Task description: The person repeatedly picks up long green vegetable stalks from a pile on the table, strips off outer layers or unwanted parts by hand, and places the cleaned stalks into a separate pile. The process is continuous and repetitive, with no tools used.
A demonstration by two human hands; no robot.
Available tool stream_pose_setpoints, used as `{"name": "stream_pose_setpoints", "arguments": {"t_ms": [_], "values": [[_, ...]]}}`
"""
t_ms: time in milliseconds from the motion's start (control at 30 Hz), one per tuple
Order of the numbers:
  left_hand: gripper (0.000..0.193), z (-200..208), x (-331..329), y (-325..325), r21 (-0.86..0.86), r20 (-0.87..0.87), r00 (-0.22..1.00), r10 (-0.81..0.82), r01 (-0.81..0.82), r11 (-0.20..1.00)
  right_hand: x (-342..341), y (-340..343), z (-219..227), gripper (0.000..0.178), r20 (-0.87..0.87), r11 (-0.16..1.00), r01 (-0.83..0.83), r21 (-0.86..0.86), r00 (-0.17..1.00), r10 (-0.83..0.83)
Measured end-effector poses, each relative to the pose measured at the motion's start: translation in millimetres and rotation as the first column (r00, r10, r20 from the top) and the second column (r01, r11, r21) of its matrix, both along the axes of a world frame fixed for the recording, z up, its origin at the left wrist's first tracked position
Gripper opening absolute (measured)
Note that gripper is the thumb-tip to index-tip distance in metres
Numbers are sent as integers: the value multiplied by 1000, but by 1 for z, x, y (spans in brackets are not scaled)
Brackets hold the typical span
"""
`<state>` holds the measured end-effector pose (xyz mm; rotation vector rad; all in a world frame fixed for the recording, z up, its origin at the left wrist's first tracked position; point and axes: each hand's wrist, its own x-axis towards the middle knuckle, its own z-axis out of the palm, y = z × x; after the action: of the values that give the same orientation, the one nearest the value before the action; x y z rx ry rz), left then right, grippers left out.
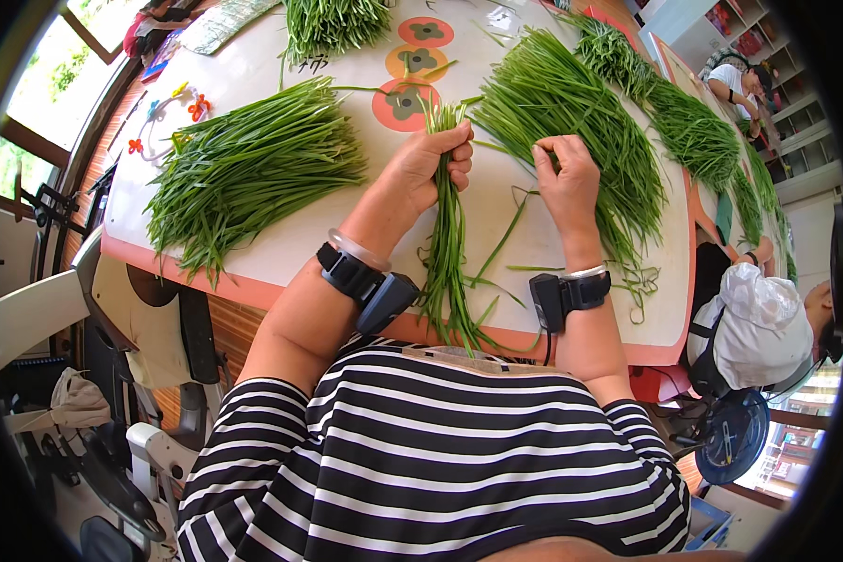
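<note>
My left hand (426,167) is wrapped round a slim bunch of garlic chives (447,248). Its pale cut ends stick up above my fist, and the green leaves hang toward the table's near edge. My right hand (569,178) is closed with thumb and fingertips together, beside the large chive pile (571,112) on the right. Whether a blade is pinched there is too small to tell. Another big chive pile (258,169) lies to the left of my left hand. Several loose leaves (508,239) are scattered on the table between my two forearms.
The white table (347,211) has a pink border and round flower prints. More chives (335,26) lie at the far side, and further heaps (693,136) run along the right. A person in white (759,323) sits close on the right. A chair (42,318) stands at left.
</note>
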<state>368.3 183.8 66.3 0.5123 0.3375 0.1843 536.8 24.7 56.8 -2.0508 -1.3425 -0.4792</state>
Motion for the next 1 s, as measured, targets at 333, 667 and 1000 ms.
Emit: {"name": "stream_pose_setpoints", "arguments": {"t_ms": [333, 667, 1000], "values": [[28, -2, 4, -8, 152, -35, 996, 77, -71, 986, -33, 5, 25, 6, -134, 965, -253, 73, 956, 261], [12, -4, 2, -9, 202, -42, 992, 116, -105, 974, -41, 6, 33, 19, -271, 975, -224, 1, 938, 216], [12, -4, 4, -8, 146, -87, 977, 194, -180, 973, -28, 13, 10, 13, -68, 991, -110, -78, 992, 105]]}}
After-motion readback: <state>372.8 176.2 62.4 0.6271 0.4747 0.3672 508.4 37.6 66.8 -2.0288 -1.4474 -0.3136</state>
